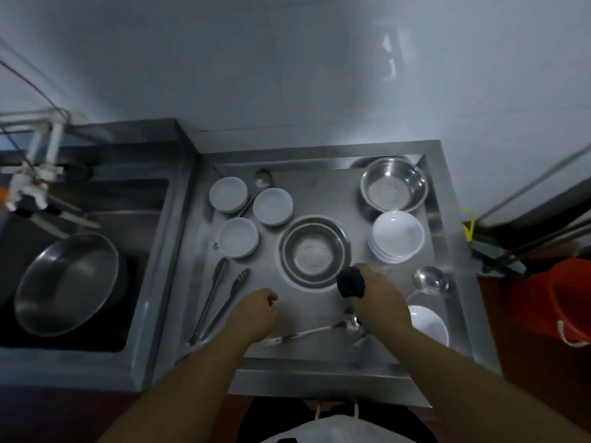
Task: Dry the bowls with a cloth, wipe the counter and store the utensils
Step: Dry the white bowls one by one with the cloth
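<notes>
Right hand (379,294) grips a dark cloth (351,282) above the counter (319,187) — left hand (257,310) curled, holding nothing.

Partly hidden: round white bowl (430,324), lower right, left part behind the right hand (379,298). Long steel spoon (319,330), bowl end under that wrist. Dark bunched cloth (351,282), mostly enclosed in the fist. Cut by the right edge: orange plastic bucket (566,302). Blurred: white faucet fittings (35,174), upper left.
</notes>
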Available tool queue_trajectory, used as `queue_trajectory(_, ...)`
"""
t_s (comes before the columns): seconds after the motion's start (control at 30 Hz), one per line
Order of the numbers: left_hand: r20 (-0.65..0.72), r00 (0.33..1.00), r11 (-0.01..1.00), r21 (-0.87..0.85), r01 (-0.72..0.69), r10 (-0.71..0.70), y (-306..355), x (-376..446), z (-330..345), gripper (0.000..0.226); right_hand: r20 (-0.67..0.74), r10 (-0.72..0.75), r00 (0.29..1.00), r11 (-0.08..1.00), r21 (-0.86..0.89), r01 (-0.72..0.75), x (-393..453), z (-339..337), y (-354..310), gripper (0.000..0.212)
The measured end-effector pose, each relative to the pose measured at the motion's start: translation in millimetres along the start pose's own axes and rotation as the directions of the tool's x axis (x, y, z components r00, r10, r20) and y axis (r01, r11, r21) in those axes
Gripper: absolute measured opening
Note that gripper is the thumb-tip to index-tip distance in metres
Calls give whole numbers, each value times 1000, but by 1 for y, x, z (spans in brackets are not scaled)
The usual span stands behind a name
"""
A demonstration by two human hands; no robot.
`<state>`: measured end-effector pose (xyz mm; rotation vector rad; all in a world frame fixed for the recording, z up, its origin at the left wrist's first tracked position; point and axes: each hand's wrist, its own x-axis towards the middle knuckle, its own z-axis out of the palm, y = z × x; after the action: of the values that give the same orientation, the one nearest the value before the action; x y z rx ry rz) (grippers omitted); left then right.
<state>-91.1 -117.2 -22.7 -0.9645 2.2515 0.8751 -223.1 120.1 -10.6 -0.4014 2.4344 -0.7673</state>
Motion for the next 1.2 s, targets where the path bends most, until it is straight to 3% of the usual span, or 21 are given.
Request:
queue_trajectory(0.3,-39,999,996,87,-24,27,-91,70,-100,35,101,-126,987,931,-331,153,39,90,-101,54)
queue_trajectory(0.43,-57,997,992,113,-49,56,-107,108,-129,23,127,-131,983,908,-384,170,55,126,-130,63)
queue_trajectory(0.57,-53,999,1000,22,-6,7,-114,143,-143,28,107,-116,987,897,-416,150,69,148,-146,63)
queue_trajectory(0.8,-2,999,987,-154,52,-53,-111,193,-136,39,103,-35,994,929,-363,70,79,162,-162,58)
queue_trajectory(1.0,3,998,982,-176,69,-70,-106,213,-132,33,83,80,993,964,-261,-56,71,161,-162,59)
queue_trajectory(1.2,26,992,949,-290,123,-120,-96,205,-144,20,120,232,965,964,103,-245,61,154,-158,36)
